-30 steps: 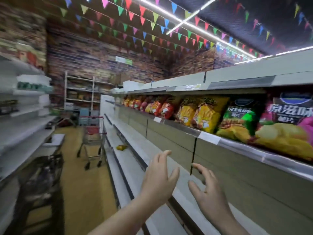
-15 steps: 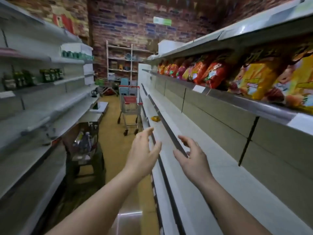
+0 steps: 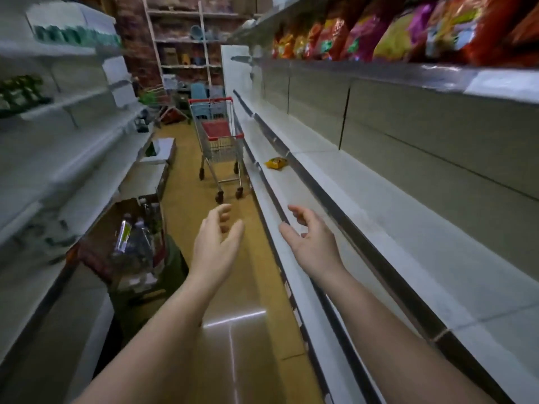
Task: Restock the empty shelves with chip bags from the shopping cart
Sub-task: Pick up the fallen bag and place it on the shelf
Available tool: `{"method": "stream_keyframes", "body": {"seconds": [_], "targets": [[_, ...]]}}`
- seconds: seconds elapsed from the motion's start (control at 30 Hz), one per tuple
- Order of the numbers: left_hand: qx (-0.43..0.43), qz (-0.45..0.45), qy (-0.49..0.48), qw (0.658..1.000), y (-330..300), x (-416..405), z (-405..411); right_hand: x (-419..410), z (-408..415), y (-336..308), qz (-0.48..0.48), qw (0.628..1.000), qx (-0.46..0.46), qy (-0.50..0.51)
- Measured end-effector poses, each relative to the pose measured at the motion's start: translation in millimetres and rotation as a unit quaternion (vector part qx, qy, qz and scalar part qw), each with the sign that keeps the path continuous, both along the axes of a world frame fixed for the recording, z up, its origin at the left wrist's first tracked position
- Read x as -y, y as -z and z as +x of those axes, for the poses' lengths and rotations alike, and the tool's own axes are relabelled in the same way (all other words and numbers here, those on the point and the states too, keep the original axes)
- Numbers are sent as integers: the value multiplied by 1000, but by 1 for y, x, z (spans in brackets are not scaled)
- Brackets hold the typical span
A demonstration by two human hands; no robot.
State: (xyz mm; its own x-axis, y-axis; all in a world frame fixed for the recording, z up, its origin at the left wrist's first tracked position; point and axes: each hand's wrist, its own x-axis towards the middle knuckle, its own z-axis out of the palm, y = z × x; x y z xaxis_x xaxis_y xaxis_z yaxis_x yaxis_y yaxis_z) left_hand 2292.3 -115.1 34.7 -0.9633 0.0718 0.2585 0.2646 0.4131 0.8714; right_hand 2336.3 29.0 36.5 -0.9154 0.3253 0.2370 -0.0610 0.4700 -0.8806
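Note:
A wire shopping cart (image 3: 220, 147) with red trim stands down the aisle, close to the right-hand shelving. Chip bags (image 3: 393, 30) in red, orange, yellow and pink fill the top right shelf. One small yellow bag (image 3: 276, 163) lies alone on a lower right shelf (image 3: 364, 205), which is otherwise bare. My left hand (image 3: 217, 246) and my right hand (image 3: 313, 243) are stretched out in front of me over the aisle, palms facing each other, fingers loosely bent, holding nothing. The cart is well beyond both hands.
White shelving (image 3: 43, 158) lines the left side, with green items on its upper levels. A dark crate with bottles (image 3: 131, 240) sits on the floor at left. Low boxes (image 3: 159, 158) stand further along. A rack with goods (image 3: 186, 53) stands before the brick back wall.
The view has swung left and down, from the stocked top shelf toward the aisle and the cart. Both hands stay empty and extended in front of me.

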Motion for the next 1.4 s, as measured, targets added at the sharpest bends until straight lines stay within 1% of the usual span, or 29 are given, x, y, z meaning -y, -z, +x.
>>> {"method": "stream_keyframes", "body": {"seconds": [0.17,0.3,0.43,0.6,0.83,1.03,1.2,1.4], "targets": [[52,8,-1,999,23,-6,-99,-9,-94,23,-61,998,34,11],[71,3,-10,997,51,-25,-179,-25,-182,53,-100,993,55,11],[80,6,-21,997,73,-58,-276,-52,-287,76,-113,991,72,0],[113,21,-36,993,75,-94,-401,-81,-419,79,-124,987,103,-14],[123,38,-62,990,84,-98,-563,-83,-587,86,-129,984,123,-26],[124,51,-25,991,100,-94,-727,-73,-743,106,-143,981,130,-7],[138,44,2,990,92,-95,-857,-69,-862,104,-182,971,151,27],[170,26,38,984,95,-119,-973,-91,-969,109,-188,967,161,66]]}}
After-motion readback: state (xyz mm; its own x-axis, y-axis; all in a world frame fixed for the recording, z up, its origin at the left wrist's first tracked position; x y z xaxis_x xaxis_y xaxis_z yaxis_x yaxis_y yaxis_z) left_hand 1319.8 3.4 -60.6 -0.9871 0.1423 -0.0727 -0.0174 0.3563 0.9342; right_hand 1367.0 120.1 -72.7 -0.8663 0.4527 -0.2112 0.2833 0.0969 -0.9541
